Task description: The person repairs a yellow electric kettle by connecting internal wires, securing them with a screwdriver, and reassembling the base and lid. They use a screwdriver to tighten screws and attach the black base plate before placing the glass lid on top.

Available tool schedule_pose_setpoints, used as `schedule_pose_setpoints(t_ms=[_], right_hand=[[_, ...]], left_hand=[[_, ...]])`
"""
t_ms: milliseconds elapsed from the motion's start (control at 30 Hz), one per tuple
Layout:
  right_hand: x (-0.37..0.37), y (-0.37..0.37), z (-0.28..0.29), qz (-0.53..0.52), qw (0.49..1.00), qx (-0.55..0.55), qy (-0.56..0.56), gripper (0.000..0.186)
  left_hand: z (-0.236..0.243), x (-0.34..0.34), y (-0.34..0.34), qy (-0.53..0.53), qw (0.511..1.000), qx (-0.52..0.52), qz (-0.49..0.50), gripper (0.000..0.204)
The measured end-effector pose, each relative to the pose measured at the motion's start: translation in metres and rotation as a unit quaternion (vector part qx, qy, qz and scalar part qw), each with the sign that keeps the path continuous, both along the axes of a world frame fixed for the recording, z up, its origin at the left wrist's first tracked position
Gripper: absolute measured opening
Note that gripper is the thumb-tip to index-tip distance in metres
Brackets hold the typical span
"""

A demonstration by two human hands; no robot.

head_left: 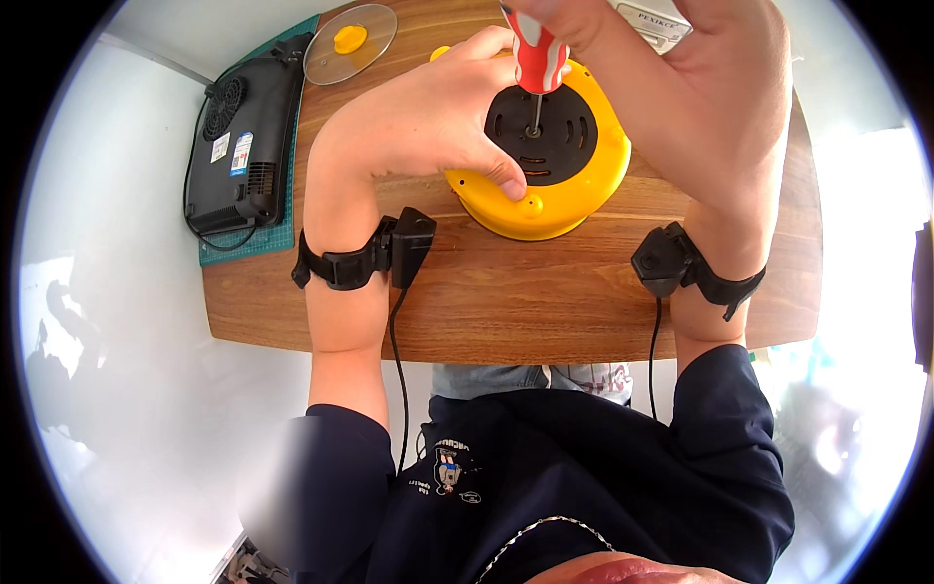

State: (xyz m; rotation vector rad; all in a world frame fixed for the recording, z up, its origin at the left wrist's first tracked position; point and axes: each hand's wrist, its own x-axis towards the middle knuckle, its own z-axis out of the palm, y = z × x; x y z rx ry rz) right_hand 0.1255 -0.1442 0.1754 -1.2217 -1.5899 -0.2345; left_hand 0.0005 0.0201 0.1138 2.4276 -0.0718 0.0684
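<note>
A round yellow appliance body (608, 161) with a slotted black base plate (564, 146) facing up rests on the table. My left hand (428, 117) grips it from the left, the thumb pressing on its near rim. A screwdriver (540, 63) with a red and white handle stands nearly upright, its metal shaft reaching down to the hole at the middle of the black plate. Closed round the top of that handle is my right hand (681, 97); its fingertips are partly cut off by the upper edge of the view.
Wooden table (545, 302) underneath. At the left, a black appliance base (238, 146) with vents and a cord lies on a green cutting mat (219, 251). A glass lid (375, 29) with a yellow knob is at the far left. A white case (652, 24) sits behind my right hand.
</note>
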Motion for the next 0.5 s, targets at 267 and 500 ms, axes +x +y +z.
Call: schedule_pose_setpoints(t_ms=[267, 500], right_hand=[[0.0, 0.003, -0.003, 0.001, 1.0, 0.0, -0.001, 0.042], [-0.002, 0.004, -0.004, 0.002, 1.0, -0.004, 0.0, 0.043]], left_hand=[[0.0, -0.001, 0.001, 0.021, 0.999, 0.025, 0.005, 0.081], [0.005, -0.006, -0.002, 0.001, 0.999, 0.035, 0.023, 0.08]])
